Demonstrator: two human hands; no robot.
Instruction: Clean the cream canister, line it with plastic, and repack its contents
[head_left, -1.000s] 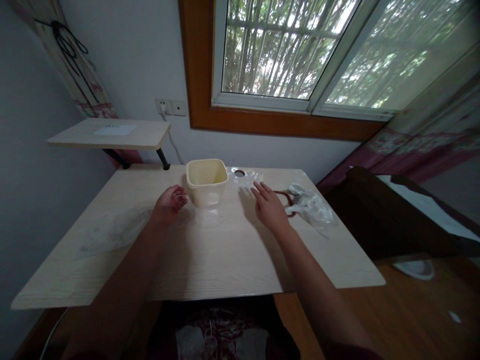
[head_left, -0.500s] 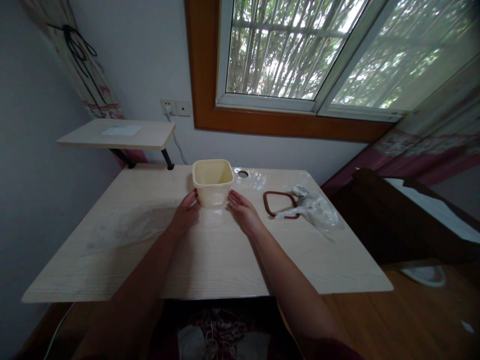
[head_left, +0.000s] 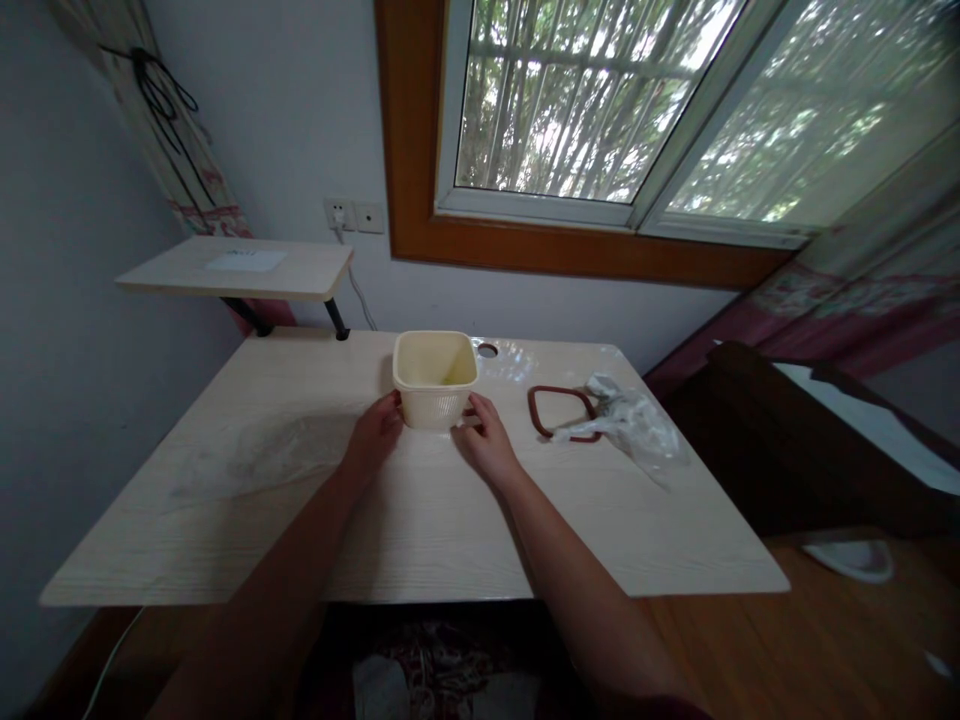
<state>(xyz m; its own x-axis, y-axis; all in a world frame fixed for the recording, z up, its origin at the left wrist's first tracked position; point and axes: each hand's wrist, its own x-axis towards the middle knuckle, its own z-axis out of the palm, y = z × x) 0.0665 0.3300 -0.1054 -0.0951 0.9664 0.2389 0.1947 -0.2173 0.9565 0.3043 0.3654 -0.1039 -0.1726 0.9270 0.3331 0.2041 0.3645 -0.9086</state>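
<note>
One bin (head_left: 433,408) is held between two bare hands, upright over the far middle part of the table (head_left: 439,535). Its near left side is met by the fingers of the left hand (head_left: 375,432), and its right side by those of the right hand (head_left: 486,437); both sets are curled in and kept narrow against the wall, though how firmly they are pressed cannot be told. The bin is made of cream plastic, square with rounded corners, smooth at the rim and finely ribbed below. To the right of it, one brown frame (head_left: 533,410), a rounded four-sided loop, is laid flat and partly covered by one crumpled, glossy, clear bag (head_left: 637,425). A second piece of clear plastic, a thin wrinkled film (head_left: 277,450), is spread out at the left. One round hole (head_left: 487,351) is cut through the pale, wood-grained top near the far edge. At the far left, one raised shelf (head_left: 307,268) is carried on two visible black legs, and one white paper (head_left: 246,261) is set on it. Two socket plates (head_left: 354,215) are fixed to the wall beyond.
</note>
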